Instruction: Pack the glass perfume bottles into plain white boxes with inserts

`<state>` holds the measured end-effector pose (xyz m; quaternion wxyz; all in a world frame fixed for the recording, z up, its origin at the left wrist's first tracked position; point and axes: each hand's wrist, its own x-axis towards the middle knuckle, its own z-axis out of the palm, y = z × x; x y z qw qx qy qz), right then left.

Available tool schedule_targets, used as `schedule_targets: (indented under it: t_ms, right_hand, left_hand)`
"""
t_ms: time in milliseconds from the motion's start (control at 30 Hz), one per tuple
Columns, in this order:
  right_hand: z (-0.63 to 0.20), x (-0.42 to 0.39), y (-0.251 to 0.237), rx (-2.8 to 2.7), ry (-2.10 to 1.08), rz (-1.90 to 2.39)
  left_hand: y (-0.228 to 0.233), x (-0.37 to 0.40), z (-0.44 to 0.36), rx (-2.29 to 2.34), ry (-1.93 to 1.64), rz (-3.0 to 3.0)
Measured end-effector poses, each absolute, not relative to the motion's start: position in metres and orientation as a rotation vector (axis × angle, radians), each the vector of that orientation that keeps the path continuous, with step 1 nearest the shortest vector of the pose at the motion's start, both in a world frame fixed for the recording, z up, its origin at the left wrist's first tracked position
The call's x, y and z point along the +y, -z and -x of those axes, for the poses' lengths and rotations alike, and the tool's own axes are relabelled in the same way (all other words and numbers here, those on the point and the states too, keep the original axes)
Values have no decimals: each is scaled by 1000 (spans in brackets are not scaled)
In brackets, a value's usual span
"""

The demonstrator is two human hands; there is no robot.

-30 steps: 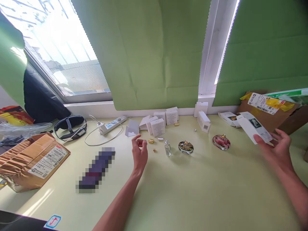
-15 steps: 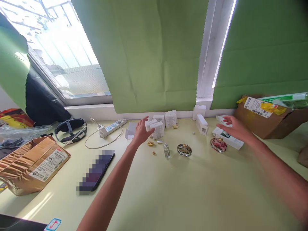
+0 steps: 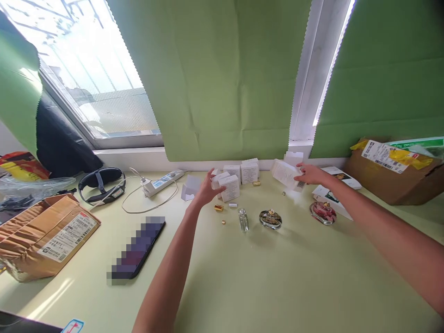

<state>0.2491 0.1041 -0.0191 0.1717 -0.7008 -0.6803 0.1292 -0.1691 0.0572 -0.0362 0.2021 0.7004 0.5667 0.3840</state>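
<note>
My left hand (image 3: 206,189) reaches to a cluster of small white boxes (image 3: 231,181) at the back of the pale green table and closes its fingers on the nearest one (image 3: 219,179). My right hand (image 3: 310,174) grips a long white box (image 3: 286,174) and holds it just above the table. In front of the boxes stand a small clear bottle (image 3: 243,219), a round gold-trimmed bottle (image 3: 270,218) and a pink round bottle (image 3: 323,212). Small gold and silver caps (image 3: 218,208) lie beside them.
A flat white carton (image 3: 331,196) lies beside the pink bottle. Cardboard boxes stand at the left (image 3: 45,236) and right (image 3: 393,171). A phone (image 3: 137,249), a power strip with cable (image 3: 161,181) and a black headband device (image 3: 101,184) lie on the left half of the table (image 3: 277,277).
My right hand put the printed carton down by the pink bottle, moved left and picked up the long white box. My left hand reached forward from the caps to the small boxes.
</note>
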Motion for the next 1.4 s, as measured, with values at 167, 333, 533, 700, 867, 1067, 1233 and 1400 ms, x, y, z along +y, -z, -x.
schedule_targets:
  t_ms: [167,333,533,700,867,1067,1233,1400]
  right_hand:
    - [-256,100,6,-1939,-336,1914]
    - [-244,87,5,-1976,-265,1829]
    - [-217,56,-7,-2013,-278,1699]
    - [-197,9,-12,-1942,-404,1515]
    - [-180,-35,13,-1884,-580,1406]
    - [-181,-67,67,-1781,-784,1348]
    - [-170,-78,98,-1746,-823,1273]
    - [-158,-77,108,-1714,-769,1316]
  left_hand:
    - [47,60,172,1428,-1179,-1835]
    - [46,56,164,1312,-1162,-1818]
    - [44,46,139,1212,-1055,-1923]
    - [41,42,136,1209,-969,-2059]
    - [20,27,133,1331,-1111,-2104]
    - [34,-41,104,1311,-1515,-2009]
    - [85,-77,88,1383,-1206,-2120]
    - [99,-68,89,1464,-1122,-2139]
